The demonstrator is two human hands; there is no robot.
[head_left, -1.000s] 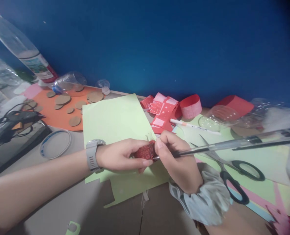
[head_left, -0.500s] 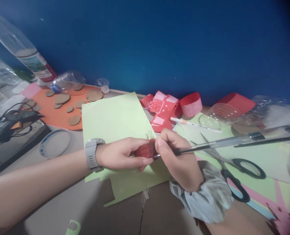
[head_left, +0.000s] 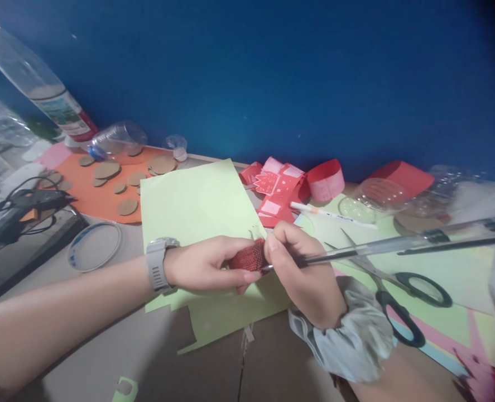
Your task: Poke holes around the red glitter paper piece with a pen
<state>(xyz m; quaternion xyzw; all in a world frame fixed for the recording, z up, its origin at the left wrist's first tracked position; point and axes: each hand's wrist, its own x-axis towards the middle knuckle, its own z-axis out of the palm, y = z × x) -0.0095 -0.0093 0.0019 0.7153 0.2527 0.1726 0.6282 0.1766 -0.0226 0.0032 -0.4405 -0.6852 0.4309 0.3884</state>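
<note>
Above a light green sheet of paper (head_left: 188, 201), near the middle of the bench (head_left: 105, 349), the left hand (head_left: 211, 262) is holding a small dark red piece of woven-looking material (head_left: 249, 258). The fingers of this hand are closing around it, with the thumb lying along its lower side. The right hand (head_left: 303, 268) is gripping a long clear plastic pen with dark parts (head_left: 393, 244), and the pen is passing behind the thumb. Its tip is pointing at the lower right edge of the red piece; whether it is touching, I am not able to see. The thumb and forefinger of the right hand are meeting just beside the upper right edge of the same piece, and what they are pinching there is staying hidden.

Under the pen, a pair of black-handled metal scissors (head_left: 375, 271) is lying with its blades slightly apart. A white marker with an orange band (head_left: 333, 215) is lying farther back, near a red and pink paper ring (head_left: 326, 181). To the left, several round brown cardboard discs (head_left: 107, 170) are resting on an orange sheet (head_left: 90, 201). Near them a black glue gun with an orange trigger (head_left: 38, 204) is lying beside its cable.
</note>
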